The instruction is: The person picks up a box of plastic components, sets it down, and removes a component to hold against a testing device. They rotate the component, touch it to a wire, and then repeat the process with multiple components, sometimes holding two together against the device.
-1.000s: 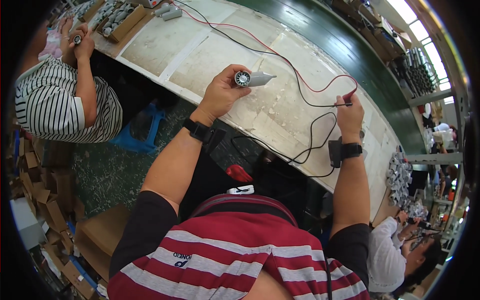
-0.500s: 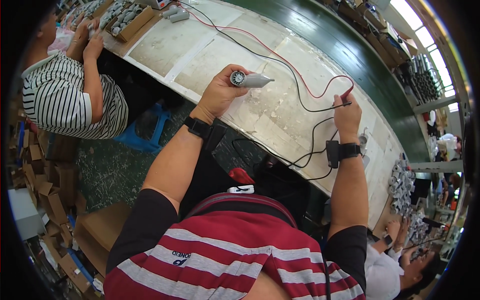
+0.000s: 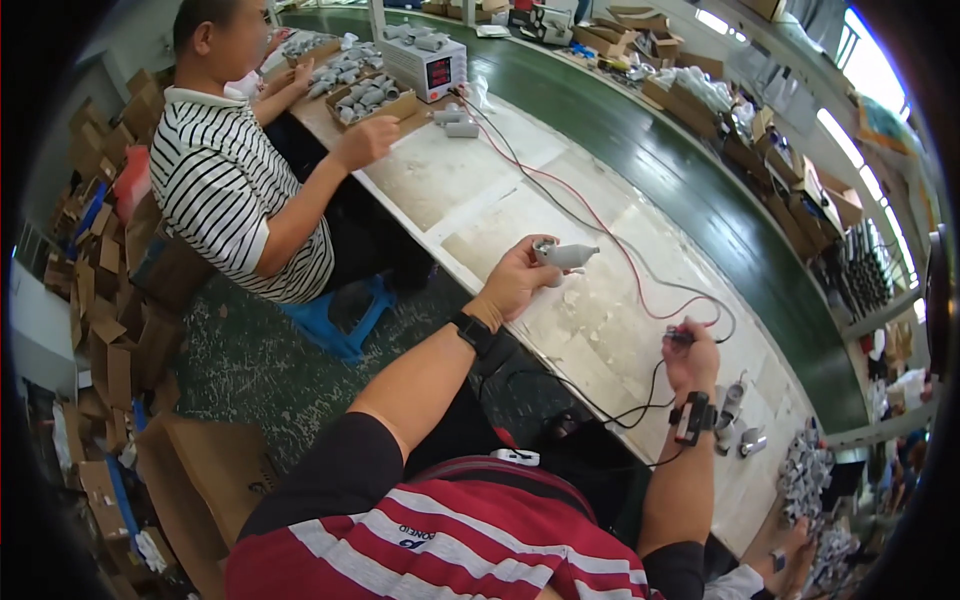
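Note:
In my left hand [image 3: 512,285], fingers and thumb wrap round a grey housing [image 3: 568,257] with a round open end and a tapered tip. It is held above the near edge of the pale worktable [image 3: 600,330]. To the right, my right hand [image 3: 692,360] is closed on the ends of a red and black pair of test leads [image 3: 682,336]; the tips themselves are hard to make out. The red wire [image 3: 562,182] and the dark wire run back along the table to a white power supply [image 3: 425,70] with a lit red display.
Two grey cylinders [image 3: 458,128] lie near the power supply, beside a cardboard box of grey parts [image 3: 370,98]. More metallic parts [image 3: 750,440] stand right of my right wrist. A co-worker in a striped shirt [image 3: 230,190] sits at left on a blue stool [image 3: 345,320].
The view has swung left and up, bringing the power supply into sight. My right hand has turned, with the leads still in it. The co-worker's near hand has moved rightward over the table edge.

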`<state>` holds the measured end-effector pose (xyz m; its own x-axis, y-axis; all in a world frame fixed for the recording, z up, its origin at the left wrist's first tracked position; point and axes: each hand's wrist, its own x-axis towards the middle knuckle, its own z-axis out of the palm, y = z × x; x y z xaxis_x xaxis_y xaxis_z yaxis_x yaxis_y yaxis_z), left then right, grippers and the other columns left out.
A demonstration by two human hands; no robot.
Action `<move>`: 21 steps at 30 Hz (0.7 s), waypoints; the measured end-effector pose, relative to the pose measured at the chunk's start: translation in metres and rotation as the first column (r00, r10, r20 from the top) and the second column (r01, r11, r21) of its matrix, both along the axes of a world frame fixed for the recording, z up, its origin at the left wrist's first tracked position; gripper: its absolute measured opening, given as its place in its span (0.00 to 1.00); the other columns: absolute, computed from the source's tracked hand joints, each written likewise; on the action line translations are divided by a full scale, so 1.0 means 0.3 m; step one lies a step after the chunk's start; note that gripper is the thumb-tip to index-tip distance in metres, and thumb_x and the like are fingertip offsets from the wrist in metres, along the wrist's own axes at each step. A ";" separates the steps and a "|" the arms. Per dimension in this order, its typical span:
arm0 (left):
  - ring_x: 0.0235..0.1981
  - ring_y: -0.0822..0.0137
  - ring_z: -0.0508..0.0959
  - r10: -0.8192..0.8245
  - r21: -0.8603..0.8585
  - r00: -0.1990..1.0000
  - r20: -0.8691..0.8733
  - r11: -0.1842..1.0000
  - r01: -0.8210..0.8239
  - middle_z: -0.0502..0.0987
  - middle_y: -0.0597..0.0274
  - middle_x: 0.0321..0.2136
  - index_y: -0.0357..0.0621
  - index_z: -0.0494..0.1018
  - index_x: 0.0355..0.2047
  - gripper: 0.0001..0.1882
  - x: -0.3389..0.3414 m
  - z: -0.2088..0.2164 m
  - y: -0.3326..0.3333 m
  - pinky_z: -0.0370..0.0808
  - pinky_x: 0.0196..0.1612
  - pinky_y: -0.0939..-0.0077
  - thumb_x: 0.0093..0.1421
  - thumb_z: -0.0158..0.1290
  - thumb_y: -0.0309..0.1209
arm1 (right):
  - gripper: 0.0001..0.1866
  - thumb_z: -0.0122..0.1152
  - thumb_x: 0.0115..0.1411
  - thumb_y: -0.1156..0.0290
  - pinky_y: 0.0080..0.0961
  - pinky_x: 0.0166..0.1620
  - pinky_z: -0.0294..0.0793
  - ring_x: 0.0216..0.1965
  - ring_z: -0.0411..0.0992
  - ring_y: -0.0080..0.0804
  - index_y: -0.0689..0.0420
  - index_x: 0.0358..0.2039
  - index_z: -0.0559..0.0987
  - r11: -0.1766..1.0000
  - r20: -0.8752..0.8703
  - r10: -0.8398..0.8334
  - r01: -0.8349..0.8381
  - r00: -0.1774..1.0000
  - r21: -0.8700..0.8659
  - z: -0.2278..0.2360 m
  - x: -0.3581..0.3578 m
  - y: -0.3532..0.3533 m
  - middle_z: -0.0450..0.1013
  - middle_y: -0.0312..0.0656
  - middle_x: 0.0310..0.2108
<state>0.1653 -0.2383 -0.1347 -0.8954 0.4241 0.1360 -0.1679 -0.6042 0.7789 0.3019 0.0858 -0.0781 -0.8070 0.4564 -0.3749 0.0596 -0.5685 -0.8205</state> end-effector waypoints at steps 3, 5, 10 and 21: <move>0.48 0.57 0.82 0.006 0.059 1.000 0.017 0.998 -0.007 0.77 0.53 0.51 0.44 0.68 0.60 0.24 0.040 0.000 -0.010 0.81 0.51 0.64 0.65 0.52 0.14 | 0.08 0.60 0.67 0.67 0.29 0.28 0.75 0.24 0.76 0.35 0.55 0.32 0.75 0.994 0.111 0.106 -0.102 0.988 -0.043 0.003 0.032 -0.128 0.77 0.41 0.26; 0.47 0.57 0.82 0.040 0.039 0.993 0.115 0.998 -0.045 0.77 0.52 0.51 0.43 0.67 0.59 0.21 0.028 0.026 -0.018 0.81 0.51 0.62 0.67 0.51 0.17 | 0.08 0.60 0.67 0.67 0.29 0.27 0.75 0.23 0.75 0.35 0.55 0.32 0.75 0.993 0.109 0.118 -0.115 0.987 -0.035 0.004 0.031 -0.161 0.77 0.41 0.26; 0.44 0.57 0.82 0.119 0.114 0.963 0.240 0.982 -0.150 0.77 0.53 0.49 0.42 0.67 0.57 0.16 -0.039 0.129 -0.040 0.82 0.50 0.60 0.70 0.50 0.21 | 0.08 0.61 0.67 0.67 0.28 0.21 0.75 0.21 0.76 0.35 0.58 0.35 0.76 0.992 0.102 0.122 -0.124 0.987 0.009 -0.053 0.011 -0.193 0.78 0.44 0.26; 0.38 0.63 0.81 0.463 0.040 0.885 0.048 0.885 -0.465 0.78 0.58 0.43 0.43 0.69 0.50 0.14 -0.407 0.383 -0.324 0.81 0.40 0.64 0.66 0.57 0.22 | 0.13 0.66 0.64 0.67 0.25 0.15 0.69 0.16 0.73 0.32 0.62 0.43 0.75 0.863 0.237 0.110 -0.211 0.965 0.459 -0.020 -0.024 -0.252 0.77 0.43 0.24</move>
